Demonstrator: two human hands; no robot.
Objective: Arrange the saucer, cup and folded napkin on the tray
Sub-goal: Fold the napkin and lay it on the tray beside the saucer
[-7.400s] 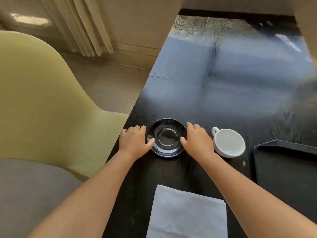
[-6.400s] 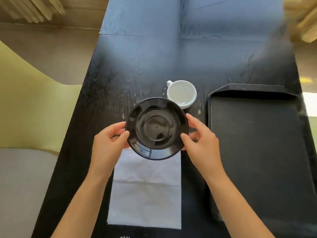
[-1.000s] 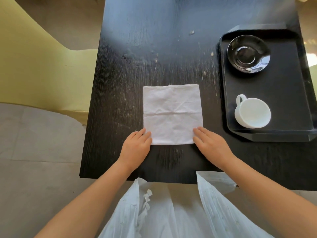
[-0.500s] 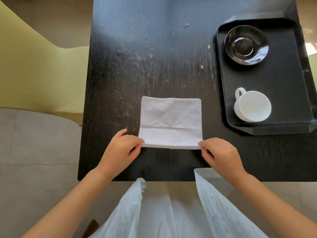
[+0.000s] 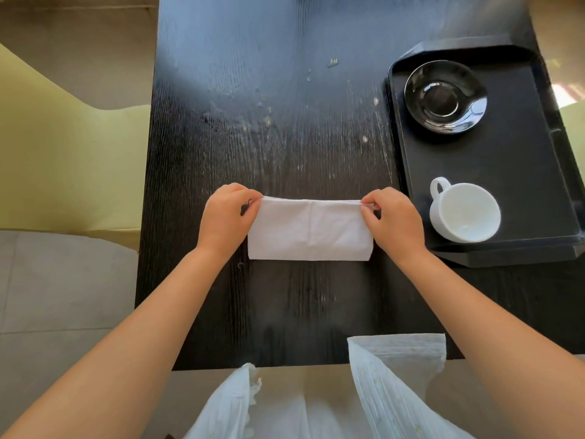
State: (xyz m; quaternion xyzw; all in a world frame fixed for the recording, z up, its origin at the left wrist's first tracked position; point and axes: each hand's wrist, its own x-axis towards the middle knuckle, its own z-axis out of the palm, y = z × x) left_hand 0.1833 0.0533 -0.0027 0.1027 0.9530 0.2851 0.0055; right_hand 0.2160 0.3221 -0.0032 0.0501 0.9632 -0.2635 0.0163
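Left hand [image 5: 226, 217]: closed in a pinch on the far left corner of the napkin [image 5: 310, 231], thumb and fingers curled over the edge.

Right hand [image 5: 394, 221]: likewise closed in a pinch, on the far right corner of the same napkin. Both hands sit at the cloth's far edge, one at each end.

Napkin, white cloth: half a second ago the hands gripped its near edge and it lay as a near-square sheet; that edge has since been carried away from the person and laid over the far edge. It now reads as a wide, shallow rectangle, fold line toward the person, a faint crease down its middle. First fold judged done or just being aligned; the corners are not yet released. It lies on the table [image 5: 285, 122], just left of the tray, not on it.

Tray [image 5: 399, 128], black, right side of the table. Contents, two items, well apart:
- Saucer [image 5: 445, 97], black, glossy, at the far end, empty.
- Cup [image 5: 464, 213], white, at the near end, upright, handle pointing far-left, empty so far as can be seen; it stands on the tray floor, not on the saucer.

Outstanding, by judgement: any further fold, then moving the napkin onto the tray; bare tray floor shows between saucer and cup.
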